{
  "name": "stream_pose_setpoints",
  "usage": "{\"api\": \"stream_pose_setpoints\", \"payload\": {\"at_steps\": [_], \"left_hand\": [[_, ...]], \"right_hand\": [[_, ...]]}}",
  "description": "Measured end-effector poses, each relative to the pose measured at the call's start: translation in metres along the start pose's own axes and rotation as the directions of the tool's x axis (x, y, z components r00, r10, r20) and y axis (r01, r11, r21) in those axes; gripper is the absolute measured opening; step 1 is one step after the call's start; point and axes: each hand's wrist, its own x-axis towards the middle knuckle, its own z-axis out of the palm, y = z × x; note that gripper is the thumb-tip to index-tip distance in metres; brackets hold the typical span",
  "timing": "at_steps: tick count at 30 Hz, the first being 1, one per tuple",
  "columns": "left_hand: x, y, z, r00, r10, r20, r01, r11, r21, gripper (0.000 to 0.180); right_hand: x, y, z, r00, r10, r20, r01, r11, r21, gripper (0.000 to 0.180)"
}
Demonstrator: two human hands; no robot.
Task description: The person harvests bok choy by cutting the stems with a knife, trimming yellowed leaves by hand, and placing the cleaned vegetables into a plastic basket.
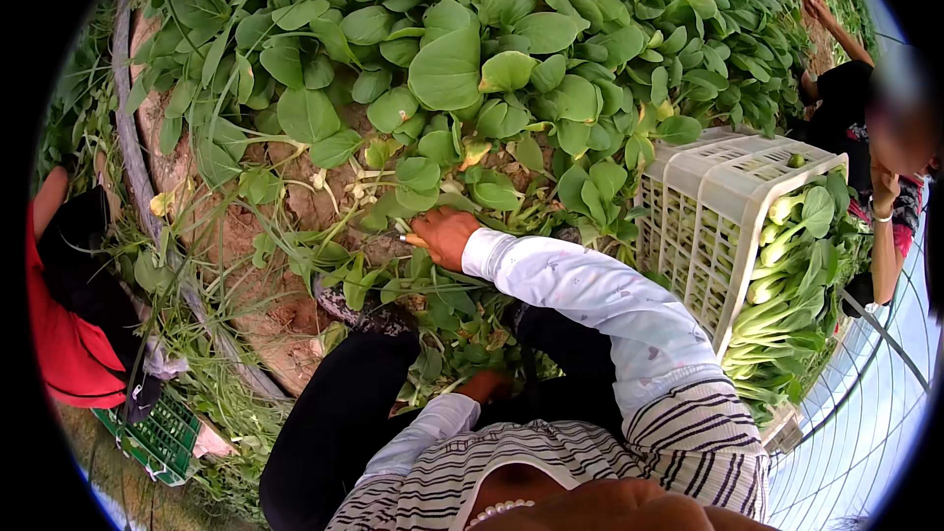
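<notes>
Right hand [447, 236] closed around small tan object [414, 240], perhaps tool handle, low at bed's near edge. Left hand [486, 385] near lap, shadowed; grip cannot be told. Step seemingly cutting at stem bases; next move calls for clear reach to stem. Leafy greens [445, 69] just far of right hand; overhanging leaves [418, 175] hinder. Right: white crate [700, 177], greens inside. Far right, left: co-worker [841, 98], person in red [84, 354].

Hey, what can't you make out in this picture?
All in the head view:
Left hand: dim between the legs; its grip can't be told.
Tan-ended item in the right hand: too small, mostly covered by that hand.
Red-clothed co-worker: cut off by the round picture edge.
Deeper greens: hidden by the crate's slatted wall.
</notes>
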Motion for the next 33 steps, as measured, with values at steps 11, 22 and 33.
{"api": "stream_pose_setpoints", "payload": {"at_steps": [11,22,33], "left_hand": [[-0.024,-0.003,-0.118,0.921,-0.134,0.365,-0.126,0.785,0.606,0.042],[-0.05,0.092,-0.247,1.0,0.001,-0.022,0.017,0.641,0.767,0.03],[-0.058,0.33,-0.267,0.763,0.628,-0.155,0.233,-0.043,0.971,0.031]], "right_hand": [[-0.044,0.03,-0.148,0.956,-0.24,0.17,0.14,0.881,0.453,0.028],[-0.166,0.06,-0.086,0.445,0.793,-0.417,0.391,0.247,0.887,0.03],[-0.147,0.09,0.015,0.2,0.93,-0.309,0.22,0.264,0.939,0.031]]}}
